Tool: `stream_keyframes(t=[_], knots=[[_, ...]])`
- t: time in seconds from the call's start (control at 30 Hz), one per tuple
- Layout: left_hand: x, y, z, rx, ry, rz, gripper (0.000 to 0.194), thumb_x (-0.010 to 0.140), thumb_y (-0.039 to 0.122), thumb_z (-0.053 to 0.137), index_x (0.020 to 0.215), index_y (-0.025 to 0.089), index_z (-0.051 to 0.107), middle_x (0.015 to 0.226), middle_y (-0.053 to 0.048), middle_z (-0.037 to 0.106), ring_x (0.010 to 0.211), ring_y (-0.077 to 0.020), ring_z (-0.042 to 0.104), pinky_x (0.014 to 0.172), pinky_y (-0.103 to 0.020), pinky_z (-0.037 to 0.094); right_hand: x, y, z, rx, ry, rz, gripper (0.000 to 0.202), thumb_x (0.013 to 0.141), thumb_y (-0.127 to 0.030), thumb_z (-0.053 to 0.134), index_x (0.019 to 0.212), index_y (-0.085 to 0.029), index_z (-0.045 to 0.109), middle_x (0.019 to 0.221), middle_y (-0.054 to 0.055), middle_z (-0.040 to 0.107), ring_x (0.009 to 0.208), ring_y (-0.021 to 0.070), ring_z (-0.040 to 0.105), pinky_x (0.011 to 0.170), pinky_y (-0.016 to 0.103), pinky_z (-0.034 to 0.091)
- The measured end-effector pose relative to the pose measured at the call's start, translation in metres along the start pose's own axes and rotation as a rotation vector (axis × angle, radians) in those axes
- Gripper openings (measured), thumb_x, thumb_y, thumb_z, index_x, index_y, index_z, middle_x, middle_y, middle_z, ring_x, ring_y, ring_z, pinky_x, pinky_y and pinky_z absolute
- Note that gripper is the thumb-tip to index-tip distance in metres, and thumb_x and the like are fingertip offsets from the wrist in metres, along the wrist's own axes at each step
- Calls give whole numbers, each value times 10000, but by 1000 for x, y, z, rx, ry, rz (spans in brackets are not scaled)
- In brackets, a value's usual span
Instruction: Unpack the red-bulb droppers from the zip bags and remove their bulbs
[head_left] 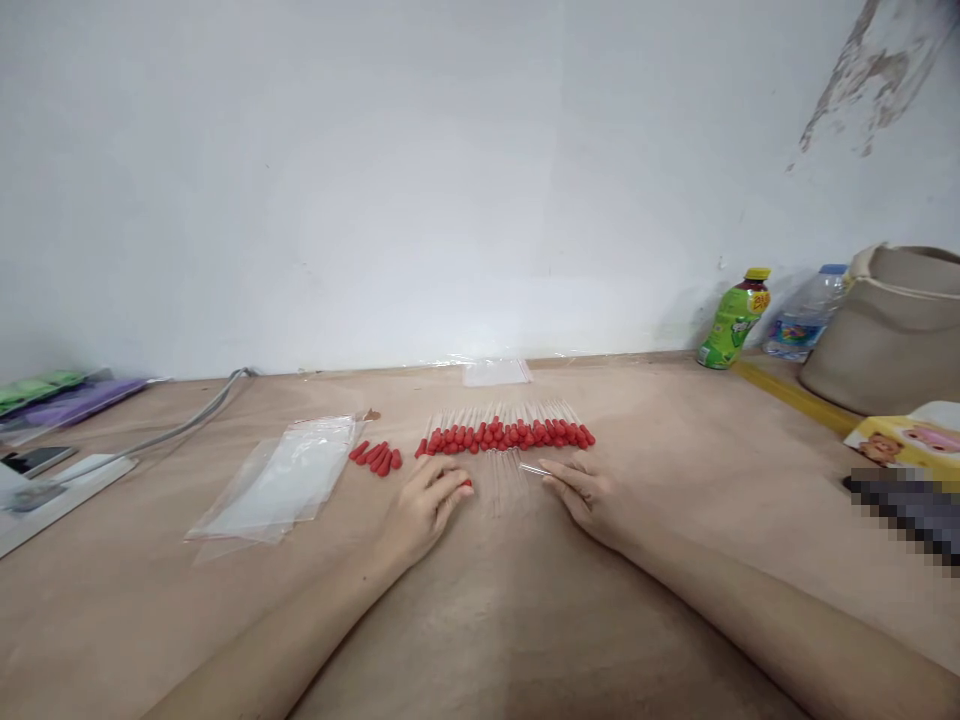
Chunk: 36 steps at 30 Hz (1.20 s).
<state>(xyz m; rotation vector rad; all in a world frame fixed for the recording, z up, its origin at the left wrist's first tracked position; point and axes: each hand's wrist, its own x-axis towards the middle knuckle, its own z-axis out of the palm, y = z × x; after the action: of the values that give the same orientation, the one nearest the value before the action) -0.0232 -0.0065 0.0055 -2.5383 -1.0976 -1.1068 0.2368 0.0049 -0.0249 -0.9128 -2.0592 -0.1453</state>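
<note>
Centrally, a person's two bare hands rest low over a table covered in brown paper (450,640), facing a pale wall (412,180). The left hand (424,505) has its thumb and fingers closed around a small red rubber bulb (467,483), only its end showing. The right hand (592,493) pinches a thin clear tube (534,469) between thumb and forefinger, its free end pointing toward the left hand; bulb and tube are apart. Just beyond the fingertips lies a dense row of red-bulbed droppers (491,434), their clear stems aimed at the wall. Between the hands, loose clear tubes (496,488) lie side by side. Left of the row sits a small group of loose red bulbs (384,460), and farther left, overlapping clear zip bags (281,485). Another small zip bag (496,373) lies near the wall. At far right stand a green drink bottle (733,325), a clear water bottle (802,325) and a beige container (889,330); a yellow packet (911,440) lies nearer.
</note>
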Motion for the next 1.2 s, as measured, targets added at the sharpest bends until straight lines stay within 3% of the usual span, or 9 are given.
stream_keyframes(t=[0.07,0.2,0.3,0.4,0.6,0.83,1.0,1.1,1.2], knots=[[6,-11,-6,61,33,-139,220,867,254,409,926,180,608,837,-57,557,795,-164,540,686,-284,465,2,-1,2,-55,-41,67,271,864,-235,406,1047,-174,596,677,50,544,638,160,533,568,295,475],[21,-52,-34,174,20,-455,297,833,272,368,963,151,607,784,-69,541,825,-203,533,721,-319,460,8,-4,6,-59,-78,105,287,834,-168,378,1045,-156,571,766,75,562,739,188,532,670,323,456],[24,-84,-59,163,-53,-707,322,778,321,418,1009,161,574,754,-43,581,717,-187,566,638,-294,464,12,-7,8,-53,-90,153,207,792,-134,396,914,-159,561,787,64,587,745,186,537,675,311,434],[20,-101,-73,138,-121,-821,364,716,378,484,1012,172,535,752,-22,610,657,-171,584,575,-260,451,15,-10,10,-69,-115,177,126,764,-119,411,794,-168,524,726,45,578,697,174,523,633,289,409],[10,-103,-66,215,-276,-796,327,692,461,488,874,190,515,730,-22,619,697,-185,598,605,-266,441,13,-15,13,-35,-147,137,140,789,-156,436,855,-173,559,782,53,593,753,176,533,670,292,416],[8,-111,-64,318,-309,-707,253,722,424,468,799,194,542,751,-36,620,741,-207,595,643,-288,436,12,-20,13,-28,-178,101,209,808,-317,497,930,-166,573,776,62,566,759,186,524,683,315,433],[10,-83,-42,429,-77,-526,226,787,367,433,755,201,582,872,-58,600,864,-228,557,773,-346,393,11,-20,12,-25,-209,98,226,799,-334,513,936,-165,576,837,73,564,826,202,516,741,348,431],[10,-61,-25,462,-86,-431,256,815,391,421,797,212,603,878,-58,596,935,-250,516,812,-397,339,12,-20,10,-27,-212,98,270,792,-347,523,990,-168,561,909,87,576,877,213,514,775,365,419],[9,-52,-15,486,-109,-412,278,830,401,409,832,210,610,858,-66,586,940,-255,498,817,-423,306,11,-18,8,-5,-188,126,284,795,-322,516,1031,-165,539,924,87,595,882,212,525,775,363,415]])
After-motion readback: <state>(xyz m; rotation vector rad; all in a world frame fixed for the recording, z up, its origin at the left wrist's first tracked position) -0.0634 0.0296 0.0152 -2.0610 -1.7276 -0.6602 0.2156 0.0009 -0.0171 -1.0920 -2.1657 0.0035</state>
